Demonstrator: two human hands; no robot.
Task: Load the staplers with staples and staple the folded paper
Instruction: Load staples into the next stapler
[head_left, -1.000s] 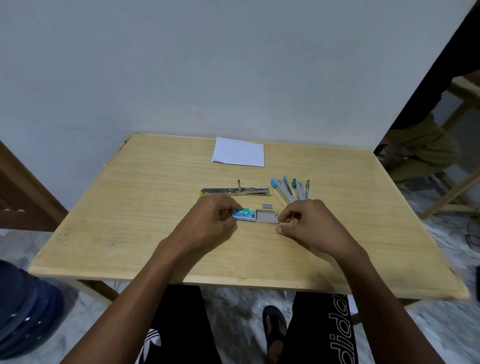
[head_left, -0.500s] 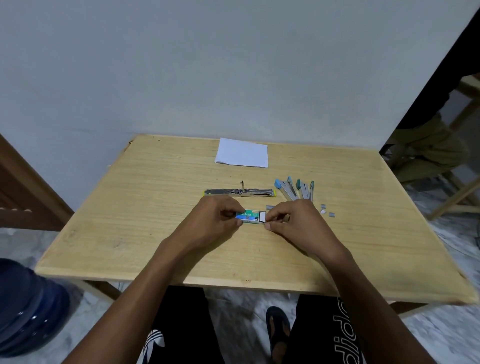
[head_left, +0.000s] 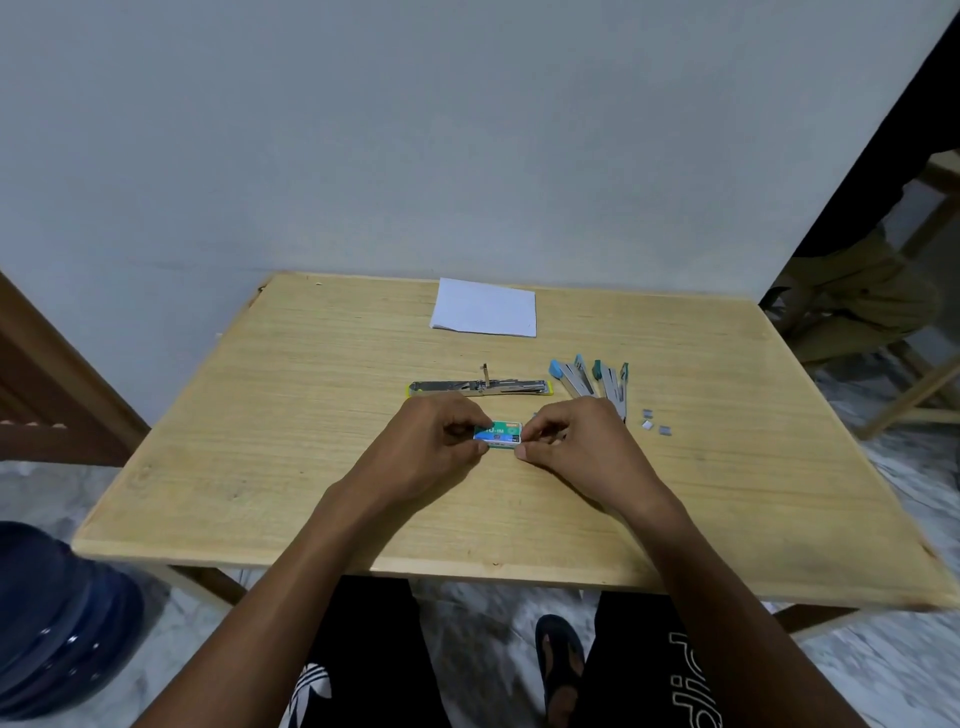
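The left hand (head_left: 431, 448) and right hand (head_left: 584, 449) pinch opposite ends of a small green-and-blue cardboard staple box (head_left: 497, 432); an opened flat metal stapler (head_left: 478, 387) lies just beyond them. Level handling should prevent spills.

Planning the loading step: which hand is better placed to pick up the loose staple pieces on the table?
Right. The loose staple pieces lie just past the right hand; the left hand sits across the staple box from them. Both hands grip the box, so it must release first.
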